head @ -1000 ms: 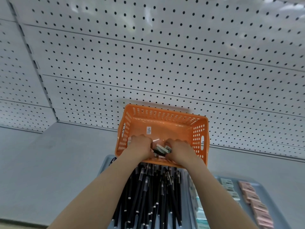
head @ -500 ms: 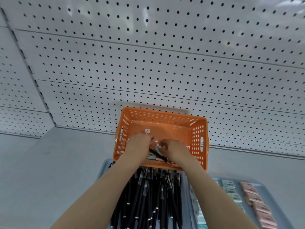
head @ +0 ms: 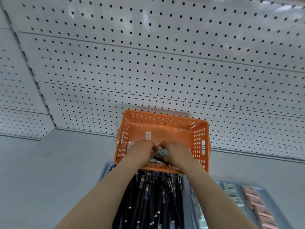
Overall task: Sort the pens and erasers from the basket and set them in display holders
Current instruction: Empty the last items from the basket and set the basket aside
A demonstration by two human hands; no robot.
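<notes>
**Sorting well advanced: I have both hands down in the basket, and the holders below look largely stocked.**

The orange basket (head: 165,117) sits at centre frame against the pegboard wall (head: 148,63). Most of its floor is bare, and a small heap of erasers (head: 162,152) and at least one black pen (head: 160,160) lies at its near end. My left hand (head: 142,149) and right hand (head: 178,151) meet over that heap with fingers bent down into it. I cannot tell what either hand actually has hold of. In the lower frame, the display holders (head: 107,167) carry a dense row of black pens (head: 153,200), with pale green erasers (head: 231,194) and pink erasers (head: 257,205) lined up at lower right. I judge only these last pieces are left to sort.
</notes>
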